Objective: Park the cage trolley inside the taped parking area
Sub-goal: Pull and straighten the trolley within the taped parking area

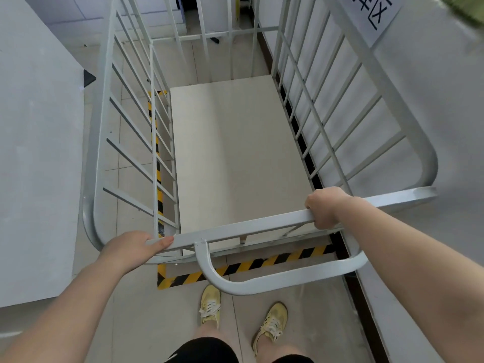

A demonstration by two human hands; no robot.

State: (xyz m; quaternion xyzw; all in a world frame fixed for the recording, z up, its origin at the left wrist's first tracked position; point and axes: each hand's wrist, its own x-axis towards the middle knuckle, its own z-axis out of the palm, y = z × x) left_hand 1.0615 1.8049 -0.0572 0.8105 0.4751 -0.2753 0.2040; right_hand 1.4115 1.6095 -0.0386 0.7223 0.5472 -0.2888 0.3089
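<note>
The white metal cage trolley (pixel 235 153) stands in front of me with barred sides and a pale flat deck. My left hand (pixel 131 248) grips the left end of its near top rail. My right hand (pixel 327 208) grips the same rail towards the right. Yellow-and-black taped parking lines (pixel 241 268) run on the floor along the trolley's left side and across its near end. The deck sits inside those two lines. A curved handle bar (pixel 275 279) juts out over the near tape.
A white wall (pixel 432 100) runs close along the trolley's right side, with a paper sign (pixel 374 14) on it. A grey-white table or panel (pixel 34 153) lies to the left. My feet in yellow shoes (pixel 241 315) stand on the tiled floor just behind the tape.
</note>
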